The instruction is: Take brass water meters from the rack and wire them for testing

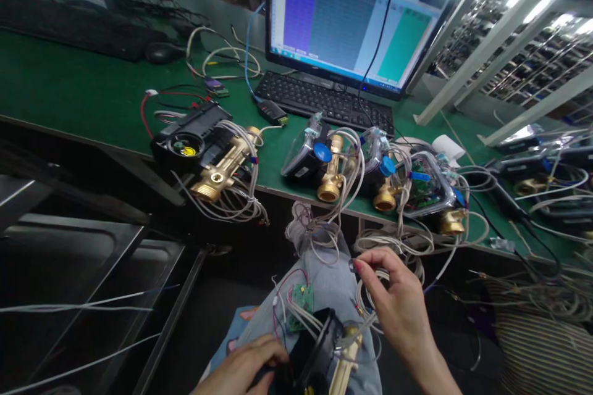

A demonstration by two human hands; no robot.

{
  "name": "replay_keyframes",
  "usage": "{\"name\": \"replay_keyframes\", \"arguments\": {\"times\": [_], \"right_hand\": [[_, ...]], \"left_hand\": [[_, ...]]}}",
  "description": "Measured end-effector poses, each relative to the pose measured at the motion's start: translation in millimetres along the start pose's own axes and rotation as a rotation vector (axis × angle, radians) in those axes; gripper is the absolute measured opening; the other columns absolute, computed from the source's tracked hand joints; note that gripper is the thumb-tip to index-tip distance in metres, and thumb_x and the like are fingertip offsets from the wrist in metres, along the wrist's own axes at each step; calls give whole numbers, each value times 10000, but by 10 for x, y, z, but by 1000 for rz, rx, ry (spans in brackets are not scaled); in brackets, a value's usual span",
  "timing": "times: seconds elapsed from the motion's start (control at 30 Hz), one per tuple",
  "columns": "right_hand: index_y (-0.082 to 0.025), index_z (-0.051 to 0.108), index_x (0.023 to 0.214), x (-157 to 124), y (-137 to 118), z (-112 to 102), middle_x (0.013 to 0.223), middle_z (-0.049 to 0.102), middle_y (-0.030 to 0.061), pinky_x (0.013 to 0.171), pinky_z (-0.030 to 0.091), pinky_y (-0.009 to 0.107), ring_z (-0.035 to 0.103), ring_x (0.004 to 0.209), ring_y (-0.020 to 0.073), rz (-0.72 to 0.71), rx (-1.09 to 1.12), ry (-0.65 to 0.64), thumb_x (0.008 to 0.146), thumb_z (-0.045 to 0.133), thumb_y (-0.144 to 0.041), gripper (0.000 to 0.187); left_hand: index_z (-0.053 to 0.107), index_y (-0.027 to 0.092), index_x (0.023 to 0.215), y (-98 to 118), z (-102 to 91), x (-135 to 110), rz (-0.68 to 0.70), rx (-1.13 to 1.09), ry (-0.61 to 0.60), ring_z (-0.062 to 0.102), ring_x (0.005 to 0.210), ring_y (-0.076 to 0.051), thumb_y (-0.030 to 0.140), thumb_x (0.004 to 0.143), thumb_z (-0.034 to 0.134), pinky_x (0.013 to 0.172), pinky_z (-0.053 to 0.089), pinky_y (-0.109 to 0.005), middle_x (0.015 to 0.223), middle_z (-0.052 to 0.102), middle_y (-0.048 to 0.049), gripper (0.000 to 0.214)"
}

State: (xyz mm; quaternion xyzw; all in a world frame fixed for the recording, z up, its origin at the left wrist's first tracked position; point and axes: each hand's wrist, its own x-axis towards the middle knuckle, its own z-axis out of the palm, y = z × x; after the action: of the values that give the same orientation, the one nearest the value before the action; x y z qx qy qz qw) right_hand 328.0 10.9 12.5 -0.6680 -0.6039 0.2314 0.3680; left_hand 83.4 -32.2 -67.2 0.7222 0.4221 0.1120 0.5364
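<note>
A black meter unit with a brass pipe and a small green circuit board lies on my lap. My left hand is wrapped around the black housing at its lower left. Just above the unit, my right hand pinches a small dark connector at the end of a grey wire. Several similar meters with brass fittings lie along the edge of the green bench: one at the left, others at the middle and right.
A monitor and a black keyboard stand at the back of the bench. A mouse and loose cables lie at the left. Tangled grey wires hang over the bench edge at the right. Dark metal trays sit below left.
</note>
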Motion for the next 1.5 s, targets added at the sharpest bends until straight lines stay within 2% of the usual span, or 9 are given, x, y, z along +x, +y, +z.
{"name": "replay_keyframes", "arguments": {"times": [0.1, 0.27, 0.43, 0.63, 0.87, 1.07, 1.2, 1.3, 1.5], "right_hand": [[-222, 587, 768, 120, -129, 69, 767, 571, -32, 698, 416, 238, 537, 737, 100, -112, -24, 30, 844, 580, -266, 88], [-208, 593, 783, 455, -405, 222, 769, 589, -19, 703, 434, 250, 541, 770, 114, -359, -91, 116, 836, 589, -212, 53], [-194, 606, 846, 687, -552, 343, 819, 622, 18, 754, 451, 292, 557, 823, 146, -564, -195, 144, 863, 545, -200, 63], [-195, 597, 865, 688, -521, 361, 835, 626, 28, 759, 458, 303, 558, 830, 151, -575, -233, 132, 880, 519, -207, 80], [-196, 597, 851, 693, -403, 177, 819, 622, 17, 753, 456, 295, 554, 818, 142, -522, -262, 153, 876, 534, -216, 70], [-199, 600, 835, 740, -210, -200, 814, 619, 15, 762, 461, 292, 561, 813, 136, -477, -341, 234, 864, 552, -219, 60], [-197, 601, 831, 853, -78, -344, 814, 620, 15, 747, 466, 295, 564, 804, 139, -458, -380, 316, 859, 559, -238, 65], [-195, 595, 838, 954, -8, -306, 811, 613, 23, 765, 467, 317, 554, 816, 154, -500, -415, 351, 867, 540, -220, 67], [-190, 624, 854, 1097, 40, -146, 1064, 562, 98, 894, 453, 434, 477, 1042, 231, -588, -563, 470, 859, 531, -211, 96]], "left_hand": [[612, 240, 903, 238, -181, 210, -40, -74, 225, 601, 769, -147, 288, 917, 426, 711, 472, -236, 833, 623, 5, 193], [546, 192, 768, 636, -428, 654, 56, -171, 697, 504, 614, -118, 384, 896, 502, 570, 401, -218, 715, 526, 18, 235], [538, 173, 878, 866, -654, 974, 152, -286, 955, 497, 620, -114, 425, 859, 556, 578, 417, -225, 777, 535, 1, 253], [547, 163, 897, 871, -713, 1112, 168, -369, 937, 478, 598, -102, 390, 837, 593, 568, 416, -219, 787, 544, -2, 239], [608, 182, 877, 918, -660, 1207, 200, -176, 945, 451, 578, -95, 210, 846, 555, 571, 406, -218, 822, 548, 3, 67], [554, 187, 1049, 1127, -337, 1331, 354, 4, 936, 606, 787, -152, 175, 894, 504, 697, 494, -253, 861, 590, -24, 163], [430, 174, 1283, 1177, -130, 1454, 494, 270, 724, 585, 1060, -189, 90, 909, 391, 875, 516, -300, 1204, 574, -94, 385], [308, 127, 1384, 1133, -90, 1584, 401, 507, 637, 524, 1180, -232, 21, 860, 360, 855, 548, -330, 1444, 374, -131, 537], [325, 75, 1371, 1038, -108, 1673, 259, 787, 701, 550, 1149, -238, -36, 807, 355, 724, 595, -309, 1516, 215, -113, 575]]}}
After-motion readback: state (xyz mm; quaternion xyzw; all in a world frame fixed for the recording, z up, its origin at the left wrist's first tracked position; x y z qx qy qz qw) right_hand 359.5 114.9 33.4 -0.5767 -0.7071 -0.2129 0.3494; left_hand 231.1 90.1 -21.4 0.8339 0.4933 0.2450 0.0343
